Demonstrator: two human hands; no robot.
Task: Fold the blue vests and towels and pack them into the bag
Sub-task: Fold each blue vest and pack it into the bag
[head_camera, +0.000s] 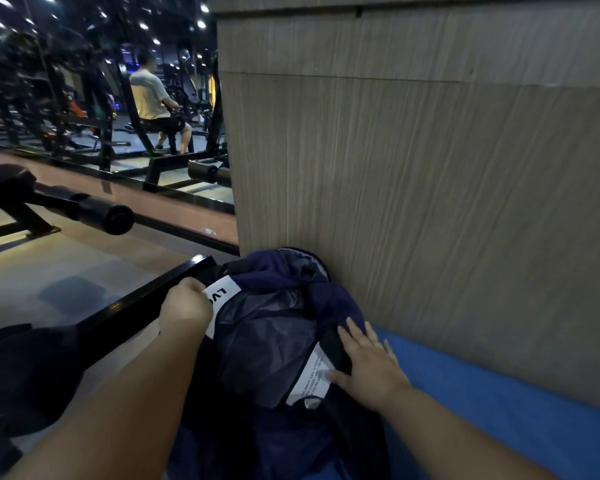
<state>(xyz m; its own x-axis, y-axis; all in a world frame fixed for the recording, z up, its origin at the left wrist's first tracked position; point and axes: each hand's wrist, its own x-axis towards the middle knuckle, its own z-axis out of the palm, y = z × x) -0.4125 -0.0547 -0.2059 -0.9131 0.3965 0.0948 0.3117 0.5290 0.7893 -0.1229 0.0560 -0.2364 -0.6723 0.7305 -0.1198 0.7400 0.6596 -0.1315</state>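
Bag (271, 341): dark navy with grey lining, mouth open towards the camera; set on a blue padded surface (499, 410), its far side touching a wood-grain panel (430, 168).
Bag contents: dark blue cloth (340, 299) is bunched at the far and right side of the mouth; whether it is a vest or a towel cannot be told.
Labels: 1 white patch (224, 294) with black letters is seen at the left rim; 1 white printed tag (312, 375) is seen inside the right rim.
Left hand (186, 303): the left rim of the bag is gripped at the white patch, the fingers curled round the edge.
Right hand (371, 365): laid flat on the right rim, fingers straight and spread, nothing held; the fingertips rest on the dark blue cloth, the thumb on the printed tag.
Black bar (136, 303): a metal frame runs diagonally just beside the bag's left side, under the left hand.
Padded roller (118, 218): black, on a bench frame, well apart to the left.
Background: 1 person (153, 98) is seated on a gym machine, far left.
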